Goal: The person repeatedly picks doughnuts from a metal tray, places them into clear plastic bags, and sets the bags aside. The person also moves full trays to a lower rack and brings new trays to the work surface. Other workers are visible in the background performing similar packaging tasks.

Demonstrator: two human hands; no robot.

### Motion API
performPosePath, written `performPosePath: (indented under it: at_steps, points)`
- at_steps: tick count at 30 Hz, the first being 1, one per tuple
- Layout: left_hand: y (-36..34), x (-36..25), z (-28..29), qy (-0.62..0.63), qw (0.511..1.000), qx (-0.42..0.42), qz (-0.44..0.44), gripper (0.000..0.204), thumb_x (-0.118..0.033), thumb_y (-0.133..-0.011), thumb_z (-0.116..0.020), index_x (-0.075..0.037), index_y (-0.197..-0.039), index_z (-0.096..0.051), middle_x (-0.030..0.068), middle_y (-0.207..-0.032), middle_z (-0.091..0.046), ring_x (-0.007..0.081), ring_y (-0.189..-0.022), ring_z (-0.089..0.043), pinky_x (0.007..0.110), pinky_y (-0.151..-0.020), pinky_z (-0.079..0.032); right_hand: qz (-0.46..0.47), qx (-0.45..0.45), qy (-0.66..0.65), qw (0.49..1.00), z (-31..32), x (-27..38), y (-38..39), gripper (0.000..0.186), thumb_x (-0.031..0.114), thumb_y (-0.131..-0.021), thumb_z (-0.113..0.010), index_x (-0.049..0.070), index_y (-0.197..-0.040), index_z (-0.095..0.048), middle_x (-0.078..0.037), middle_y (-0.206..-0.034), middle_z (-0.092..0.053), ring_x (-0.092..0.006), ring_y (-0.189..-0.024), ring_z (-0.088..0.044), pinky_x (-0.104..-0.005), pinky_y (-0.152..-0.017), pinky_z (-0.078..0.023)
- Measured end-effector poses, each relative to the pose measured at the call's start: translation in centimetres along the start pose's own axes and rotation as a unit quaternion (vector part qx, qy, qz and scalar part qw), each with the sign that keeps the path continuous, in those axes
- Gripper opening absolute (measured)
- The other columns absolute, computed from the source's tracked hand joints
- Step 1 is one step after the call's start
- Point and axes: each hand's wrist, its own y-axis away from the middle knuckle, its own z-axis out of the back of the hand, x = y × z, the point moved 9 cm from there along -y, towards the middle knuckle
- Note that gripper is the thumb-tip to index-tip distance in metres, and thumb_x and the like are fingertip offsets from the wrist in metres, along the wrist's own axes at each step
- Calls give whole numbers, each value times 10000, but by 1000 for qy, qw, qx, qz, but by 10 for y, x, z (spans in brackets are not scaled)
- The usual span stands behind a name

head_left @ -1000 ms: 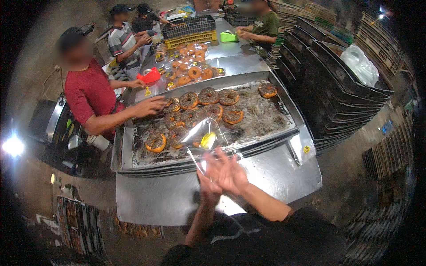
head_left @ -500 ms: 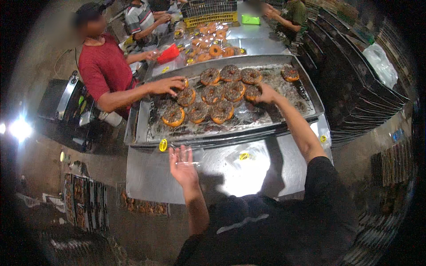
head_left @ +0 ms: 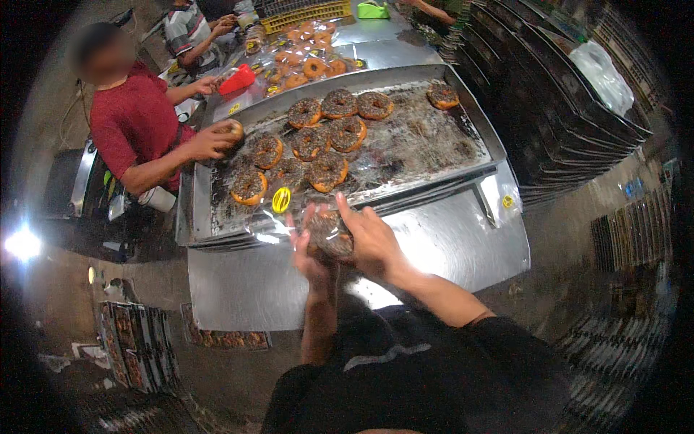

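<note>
Close to my body, over the near edge of a large metal tray (head_left: 416, 189), I have a chocolate-sprinkled donut (head_left: 330, 237) between both hands. My right hand (head_left: 377, 244) grips it from the right, index finger stretched forward. Under and left of it, my left hand (head_left: 312, 262) holds a clear plastic bag with a yellow label (head_left: 282, 200) that stands up past the fingertips. The donut looks to be at or inside the bag; the shiny film hides exactly how far. Several similar donuts (head_left: 311, 142) lie on the tray's left half, and a lone donut (head_left: 442, 95) sits at its far right.
At left, a co-worker in a red shirt (head_left: 137, 108) holds a donut (head_left: 235, 130) above the tray's edge. Bagged donuts (head_left: 314, 67), a red scoop-like object (head_left: 237, 79) and a yellow crate (head_left: 307, 18) stand beyond. Stacked dark trays (head_left: 520, 101) rise at right.
My right hand has lifted a donut off the tray and brought it to the bag at my left hand. The co-worker's hand has drawn left with a donut. The view has shifted.
</note>
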Motion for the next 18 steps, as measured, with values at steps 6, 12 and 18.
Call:
performPosePath:
  at_steps: [6,12,18]
  points:
    - [3,3,-17,61,986,-6,155,577,-391,-825,-395,-24,-1269,-373,148,-1150,-496,241,-1040,-498,365,-885,-410,-34,-204,-210,956,9,18,5,947,219,-644,-728,-11,-1373,-170,-197,-1113,-521,-343,-880,-517,-373,-785,-436]
    - [52,67,1,-75,958,163,225,526,-189,-795,-581,-11,-1241,-366,172,-1129,-500,293,-942,-558,473,-866,-450,-168,-40,-161,972,31,-66,-17,225,197,-775,-635,2,-663,-643,-110,-504,-566,-137,-442,-543,-298,-465,-445]
    - [105,216,55,-729,479,487,-41,456,-298,-733,-659,37,-1014,-528,201,-953,-534,318,-882,-533,382,-785,-440,132,-313,-4,940,122,-8,-113,401,220,-805,-595,-1,-1133,-530,-215,-1096,-560,-315,-1012,-547,-357,-889,-414]
